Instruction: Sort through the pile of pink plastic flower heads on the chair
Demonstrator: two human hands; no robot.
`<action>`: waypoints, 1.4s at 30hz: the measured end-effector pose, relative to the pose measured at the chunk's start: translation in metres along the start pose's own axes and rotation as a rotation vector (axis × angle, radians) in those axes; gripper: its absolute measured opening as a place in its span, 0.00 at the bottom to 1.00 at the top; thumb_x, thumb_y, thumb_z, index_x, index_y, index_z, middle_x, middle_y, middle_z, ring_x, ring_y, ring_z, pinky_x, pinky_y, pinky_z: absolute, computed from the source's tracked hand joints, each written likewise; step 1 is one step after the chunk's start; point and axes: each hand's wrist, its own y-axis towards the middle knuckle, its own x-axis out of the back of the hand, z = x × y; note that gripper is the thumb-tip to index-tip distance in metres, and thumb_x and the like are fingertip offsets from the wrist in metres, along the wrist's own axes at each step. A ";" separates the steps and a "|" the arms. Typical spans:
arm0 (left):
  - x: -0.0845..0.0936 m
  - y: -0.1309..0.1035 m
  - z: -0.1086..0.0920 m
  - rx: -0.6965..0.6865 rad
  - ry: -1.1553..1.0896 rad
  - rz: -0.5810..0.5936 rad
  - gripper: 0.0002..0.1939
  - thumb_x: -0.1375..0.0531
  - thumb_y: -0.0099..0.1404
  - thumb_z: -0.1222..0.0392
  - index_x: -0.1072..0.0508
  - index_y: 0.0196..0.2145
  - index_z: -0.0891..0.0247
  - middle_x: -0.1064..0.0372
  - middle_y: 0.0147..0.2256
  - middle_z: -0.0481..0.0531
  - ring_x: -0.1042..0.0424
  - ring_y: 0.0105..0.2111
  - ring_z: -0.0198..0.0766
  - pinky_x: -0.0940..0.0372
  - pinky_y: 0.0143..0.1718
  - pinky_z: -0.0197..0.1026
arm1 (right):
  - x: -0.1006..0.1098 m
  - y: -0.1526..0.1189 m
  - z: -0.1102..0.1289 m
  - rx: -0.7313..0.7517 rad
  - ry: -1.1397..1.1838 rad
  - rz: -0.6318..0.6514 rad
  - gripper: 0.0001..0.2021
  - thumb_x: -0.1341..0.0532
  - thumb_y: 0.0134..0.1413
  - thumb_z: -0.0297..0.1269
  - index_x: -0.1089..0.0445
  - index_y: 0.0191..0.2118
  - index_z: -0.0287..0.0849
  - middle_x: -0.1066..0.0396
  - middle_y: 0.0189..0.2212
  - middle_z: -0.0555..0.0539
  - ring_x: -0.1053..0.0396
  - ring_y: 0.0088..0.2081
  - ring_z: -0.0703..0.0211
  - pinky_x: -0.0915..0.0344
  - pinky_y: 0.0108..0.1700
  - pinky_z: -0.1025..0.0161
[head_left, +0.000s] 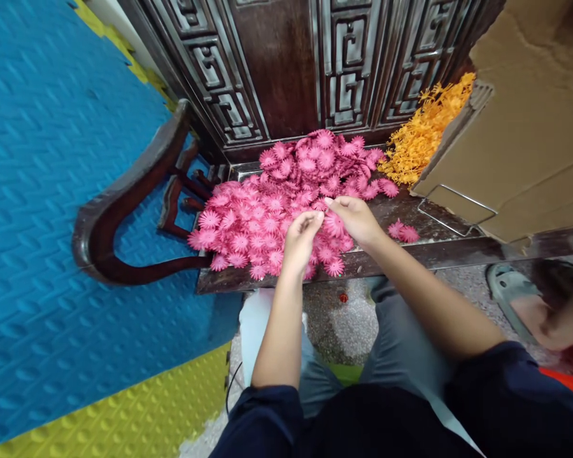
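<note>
Bench (391, 210), pink flowers (267, 222) at front edge (424, 256), left hand (302, 236), right hand (356, 219) above

We see a dark navy top (382, 420) whose short, loose sleeves (270, 413) end near the elbows, leaving both forearms (284, 331) bare; the trousers (398, 324) below are a muted grey-blue.

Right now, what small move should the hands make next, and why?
Perhaps bring the right hand slightly nearer the left hand: both are over the pink flower-shaped pieces, with their fingertips close and turned toward each other. What they may hold is too small to tell.
</note>
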 end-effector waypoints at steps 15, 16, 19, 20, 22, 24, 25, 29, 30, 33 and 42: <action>0.005 0.006 0.007 0.008 -0.092 -0.195 0.07 0.33 0.45 0.59 0.23 0.26 0.62 0.26 0.28 0.48 0.29 0.33 0.34 0.37 0.44 0.40 | -0.010 -0.003 -0.004 -0.088 0.148 -0.056 0.14 0.37 0.42 0.47 0.35 0.28 0.42 0.38 0.24 0.54 0.41 0.29 0.66 0.43 0.35 0.65; 0.005 0.006 0.008 -0.008 -0.087 -0.216 0.07 0.34 0.46 0.60 0.23 0.26 0.62 0.25 0.29 0.48 0.29 0.33 0.34 0.37 0.44 0.40 | -0.011 -0.003 -0.007 -0.095 0.137 -0.097 0.14 0.36 0.40 0.45 0.35 0.31 0.42 0.37 0.26 0.53 0.40 0.30 0.66 0.43 0.36 0.65; 0.005 0.006 0.008 -0.065 -0.034 -0.257 0.06 0.35 0.48 0.60 0.23 0.27 0.63 0.25 0.29 0.49 0.29 0.34 0.35 0.37 0.43 0.40 | -0.014 -0.004 -0.013 -0.061 0.105 -0.199 0.14 0.35 0.39 0.41 0.36 0.33 0.42 0.40 0.25 0.54 0.41 0.29 0.66 0.43 0.35 0.65; 0.005 0.005 0.008 -0.096 0.005 -0.261 0.06 0.36 0.49 0.60 0.23 0.27 0.63 0.26 0.30 0.50 0.29 0.34 0.35 0.37 0.42 0.40 | -0.015 -0.005 -0.014 -0.049 0.107 -0.200 0.14 0.35 0.39 0.40 0.37 0.33 0.42 0.41 0.23 0.55 0.42 0.28 0.67 0.43 0.35 0.65; 0.006 0.004 0.007 -0.174 0.109 -0.277 0.06 0.37 0.52 0.60 0.23 0.28 0.64 0.26 0.30 0.50 0.29 0.34 0.35 0.37 0.41 0.39 | -0.017 -0.006 -0.013 -0.060 0.145 -0.194 0.13 0.35 0.39 0.38 0.38 0.33 0.42 0.41 0.22 0.56 0.42 0.25 0.68 0.42 0.33 0.65; 0.006 0.003 0.005 -0.254 0.225 -0.307 0.06 0.38 0.54 0.59 0.23 0.29 0.64 0.27 0.30 0.51 0.30 0.33 0.35 0.37 0.39 0.38 | -0.019 -0.008 -0.011 -0.105 0.211 -0.191 0.15 0.34 0.38 0.38 0.38 0.34 0.43 0.38 0.22 0.56 0.40 0.25 0.68 0.41 0.32 0.65; 0.006 0.002 0.005 -0.288 0.274 -0.316 0.07 0.39 0.55 0.59 0.23 0.29 0.64 0.28 0.30 0.51 0.30 0.33 0.35 0.37 0.38 0.38 | -0.019 -0.009 -0.009 -0.126 0.238 -0.177 0.16 0.34 0.37 0.38 0.38 0.34 0.43 0.36 0.23 0.56 0.38 0.25 0.68 0.41 0.32 0.66; 0.005 0.001 0.002 -0.357 0.370 -0.254 0.07 0.40 0.57 0.60 0.24 0.32 0.63 0.28 0.32 0.51 0.31 0.34 0.34 0.37 0.38 0.38 | -0.020 -0.012 -0.002 -0.179 0.289 -0.035 0.13 0.35 0.39 0.44 0.33 0.29 0.42 0.33 0.24 0.53 0.36 0.27 0.67 0.40 0.32 0.66; 0.004 0.001 0.001 -0.363 0.378 -0.231 0.07 0.40 0.57 0.60 0.24 0.32 0.63 0.28 0.32 0.51 0.31 0.34 0.34 0.37 0.38 0.38 | -0.019 -0.012 -0.001 -0.178 0.301 -0.012 0.13 0.35 0.39 0.45 0.32 0.28 0.42 0.32 0.24 0.53 0.36 0.27 0.68 0.40 0.32 0.67; 0.004 0.000 0.000 -0.370 0.386 -0.189 0.07 0.39 0.56 0.59 0.24 0.33 0.63 0.29 0.32 0.51 0.31 0.33 0.34 0.37 0.37 0.38 | -0.017 -0.011 0.000 -0.168 0.343 0.030 0.12 0.34 0.38 0.45 0.29 0.28 0.42 0.31 0.25 0.53 0.36 0.27 0.68 0.39 0.33 0.67; 0.007 0.003 0.006 -0.321 0.287 -0.182 0.09 0.39 0.56 0.56 0.24 0.33 0.62 0.28 0.33 0.52 0.31 0.34 0.34 0.38 0.38 0.38 | -0.014 -0.009 -0.001 -0.213 0.358 0.061 0.14 0.32 0.35 0.46 0.27 0.28 0.42 0.30 0.25 0.53 0.36 0.25 0.70 0.44 0.28 0.68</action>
